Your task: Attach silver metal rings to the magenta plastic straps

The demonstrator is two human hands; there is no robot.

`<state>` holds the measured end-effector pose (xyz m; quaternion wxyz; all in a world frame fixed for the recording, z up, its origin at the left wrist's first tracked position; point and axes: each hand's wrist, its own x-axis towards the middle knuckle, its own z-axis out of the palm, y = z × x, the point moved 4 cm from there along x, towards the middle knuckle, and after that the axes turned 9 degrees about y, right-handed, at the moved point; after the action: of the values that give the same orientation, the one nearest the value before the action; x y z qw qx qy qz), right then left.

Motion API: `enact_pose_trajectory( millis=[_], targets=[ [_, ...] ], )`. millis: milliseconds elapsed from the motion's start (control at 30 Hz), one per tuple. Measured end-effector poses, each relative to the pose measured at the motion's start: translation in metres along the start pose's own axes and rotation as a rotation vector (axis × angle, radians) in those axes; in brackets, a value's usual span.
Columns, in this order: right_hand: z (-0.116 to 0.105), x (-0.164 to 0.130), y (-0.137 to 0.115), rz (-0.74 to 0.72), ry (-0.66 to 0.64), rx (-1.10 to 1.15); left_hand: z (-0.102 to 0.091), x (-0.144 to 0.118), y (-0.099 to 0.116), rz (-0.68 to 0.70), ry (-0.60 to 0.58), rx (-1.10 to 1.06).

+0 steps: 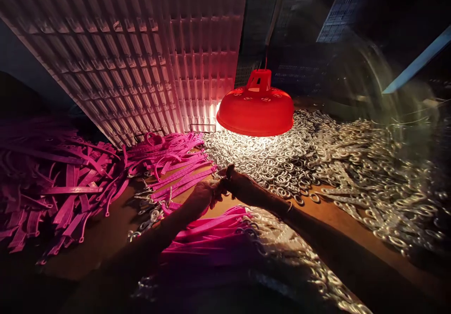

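Note:
My left hand (204, 195) and my right hand (241, 183) meet over the table (216, 207), fingers closed and pressed together. Whatever is between the fingertips is too small and shadowed to make out. Just left of my left hand lie pink straps (183, 179) with holes along them. Below both hands a bundle of pink straps (214, 229) is laid out, with metal pieces at its right end. Beyond my right hand spreads a heap of silvery metal rings (260, 161).
A red lamp (255, 110) hangs low over the rings. More pink straps (77, 187) are piled at left, and pale metal chain-like pieces (373, 178) at right. Ribbed pale panels (141, 65) stand behind. A blurred round shape (405, 88) is at the far right.

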<state>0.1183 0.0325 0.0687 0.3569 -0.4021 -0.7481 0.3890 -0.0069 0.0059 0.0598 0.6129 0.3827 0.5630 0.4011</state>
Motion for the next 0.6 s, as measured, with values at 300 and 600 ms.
enact_pose_trajectory(
  millis=[300,600],
  targets=[
    [-0.001,-0.111,-0.059,-0.018,0.005,-0.269,0.004,-0.081,0.013,0.002,-0.29,0.172],
    [0.025,-0.167,-0.031,0.411,-0.085,0.072,0.009,-0.125,-0.047,-0.105,-0.396,-0.108]
  ],
)
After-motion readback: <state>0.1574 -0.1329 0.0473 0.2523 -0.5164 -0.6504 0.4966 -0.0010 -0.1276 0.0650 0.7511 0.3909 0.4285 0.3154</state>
